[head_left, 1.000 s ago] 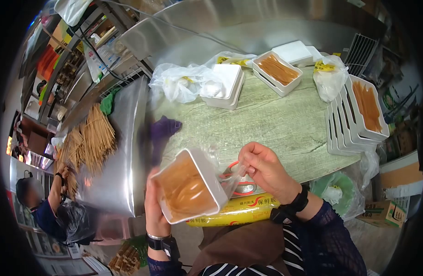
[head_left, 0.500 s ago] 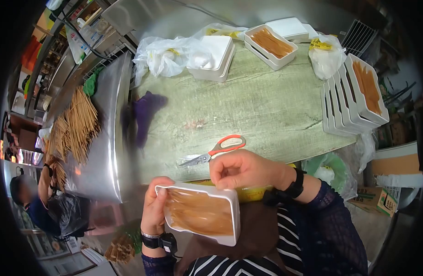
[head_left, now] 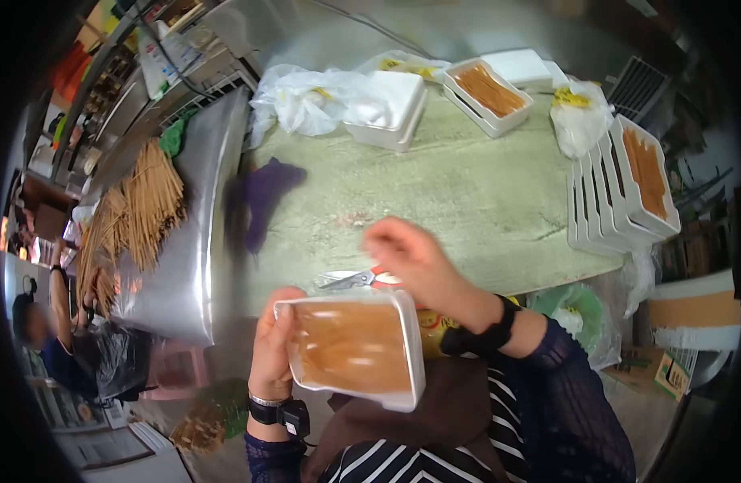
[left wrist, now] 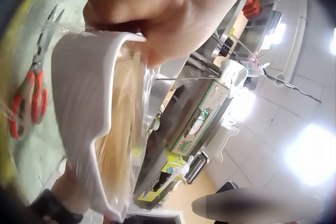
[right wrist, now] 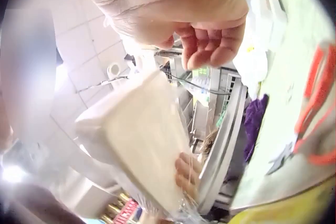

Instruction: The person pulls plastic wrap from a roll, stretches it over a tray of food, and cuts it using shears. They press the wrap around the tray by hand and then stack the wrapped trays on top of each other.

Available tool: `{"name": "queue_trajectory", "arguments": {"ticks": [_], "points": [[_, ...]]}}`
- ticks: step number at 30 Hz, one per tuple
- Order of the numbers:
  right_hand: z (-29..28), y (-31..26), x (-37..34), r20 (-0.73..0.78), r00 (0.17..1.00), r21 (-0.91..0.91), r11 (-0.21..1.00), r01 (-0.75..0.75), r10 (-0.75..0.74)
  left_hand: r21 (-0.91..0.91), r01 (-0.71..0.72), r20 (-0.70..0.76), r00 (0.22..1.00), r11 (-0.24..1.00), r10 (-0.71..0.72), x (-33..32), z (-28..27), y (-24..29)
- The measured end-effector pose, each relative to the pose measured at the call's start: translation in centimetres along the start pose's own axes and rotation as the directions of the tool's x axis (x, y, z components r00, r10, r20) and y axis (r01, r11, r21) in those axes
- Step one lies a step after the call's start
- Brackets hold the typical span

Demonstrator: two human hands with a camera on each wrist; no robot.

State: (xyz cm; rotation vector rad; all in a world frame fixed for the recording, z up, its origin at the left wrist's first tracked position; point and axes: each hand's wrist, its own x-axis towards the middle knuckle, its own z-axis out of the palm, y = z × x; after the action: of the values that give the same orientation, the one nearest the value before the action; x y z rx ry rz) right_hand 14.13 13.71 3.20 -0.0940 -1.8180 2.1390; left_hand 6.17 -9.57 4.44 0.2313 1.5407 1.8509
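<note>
My left hand (head_left: pixel 267 354) grips the left end of a white plastic box (head_left: pixel 416 358), its thumb over the rim. The box is tilted towards me, and brown strips (head_left: pixel 350 346) lie inside beneath shiny clear film. In the right wrist view the box's pale underside shows, with left fingers (right wrist: pixel 186 174) against it. Just beyond the box, my right hand (head_left: pixel 419 266) is above the table, blurred in the head view; its fingers curl loosely around nothing in the right wrist view. Scissors (head_left: pixel 352 279) with orange-red handles lie on the table, partly hidden by that hand.
Stacked white boxes (head_left: pixel 584 205) stand at the table's right. Another filled box (head_left: pixel 505 122), a closed white box (head_left: pixel 386 135) and plastic bags (head_left: pixel 298 105) line the back. A purple cloth (head_left: pixel 270 197) lies left. Wooden sticks (head_left: pixel 145 205) cover the steel counter, where another person works.
The right hand, first pulling clear film off the box's side, then at its rim, is now away over the table. The box has been lowered and turned, its filled face towards me.
</note>
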Motion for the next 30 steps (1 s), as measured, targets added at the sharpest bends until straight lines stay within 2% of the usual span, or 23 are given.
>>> {"name": "queue_trajectory", "arguments": {"ticks": [2, 5, 6, 8, 9, 12, 15, 16, 18, 21, 24, 25, 27, 30], "points": [[-2.9, -1.1, -0.7, -0.027, 0.984, -0.001, 0.984, -0.176, 0.176, -0.053, -0.107, -0.119, 0.988, 0.993, 0.100, 0.4, 0.1, 0.1], [-3.0, -2.5, -2.7, 0.003, 0.989, -0.439, 0.889, -0.134, 0.151, -0.042, -0.256, -0.224, 0.944, 0.966, 0.240, 1.6, 0.4, -0.4], [-2.4, -3.0, -3.2, 0.021, 0.997, -0.610, 0.791, -0.047, 0.076, -0.031, -0.279, -0.227, 0.937, 0.960, 0.265, 1.8, 0.5, -0.9], [-0.9, -3.6, -3.9, 0.096, 0.993, -0.865, 0.489, 0.114, -0.061, -0.010, -0.321, -0.224, 0.924, 0.947, 0.310, 2.4, 0.6, -2.2], [-0.8, -2.7, -3.8, 0.073, 0.992, -0.887, 0.448, 0.111, -0.102, -0.010, -0.318, -0.243, 0.920, 0.948, 0.306, 2.5, 1.0, -2.9], [-0.8, -1.7, -2.7, 0.002, 0.998, -0.907, 0.420, 0.031, -0.068, 0.025, -0.264, -0.168, 0.950, 0.964, 0.265, 2.1, 1.3, -4.4], [-0.6, -2.0, -1.4, -0.090, 0.992, -0.776, 0.631, -0.015, -0.088, 0.057, -0.209, -0.075, 0.974, 0.976, 0.213, 1.6, 1.4, -4.3], [-0.7, -2.2, -1.1, -0.061, 0.998, -0.778, 0.627, -0.033, -0.023, 0.064, -0.200, -0.043, 0.978, 0.978, 0.203, 1.6, 1.3, -4.4], [-1.1, -2.7, -0.6, 0.002, 0.994, -0.788, 0.612, -0.066, 0.109, 0.208, -0.236, 0.015, 0.971, 0.949, 0.238, 2.1, 1.1, -4.0], [-1.8, -3.0, 0.1, 0.150, 0.957, -0.789, 0.613, -0.036, 0.249, 0.291, -0.253, 0.151, 0.964, 0.923, 0.217, 3.2, 1.0, -2.6], [-3.4, -2.8, 1.0, 0.110, 0.912, -0.719, 0.665, -0.201, 0.395, 0.141, -0.089, 0.207, 0.977, 0.986, 0.058, 4.5, 1.1, -2.0], [-4.0, -2.5, 1.2, 0.090, 0.896, -0.663, 0.698, -0.271, 0.434, -0.025, -0.085, 0.226, 0.970, 0.996, 0.088, 4.9, 1.2, -2.1], [-5.5, -2.3, 1.5, 0.052, 0.883, -0.577, 0.736, -0.355, 0.467, -0.347, -0.073, 0.254, 0.952, 0.935, 0.168, 5.6, 1.2, -2.4], [-6.1, -2.7, 1.5, -0.053, 0.881, -0.383, 0.805, -0.453, 0.470, -0.401, -0.035, 0.273, 0.950, 0.915, 0.155, 5.6, -0.7, -3.4]]}}
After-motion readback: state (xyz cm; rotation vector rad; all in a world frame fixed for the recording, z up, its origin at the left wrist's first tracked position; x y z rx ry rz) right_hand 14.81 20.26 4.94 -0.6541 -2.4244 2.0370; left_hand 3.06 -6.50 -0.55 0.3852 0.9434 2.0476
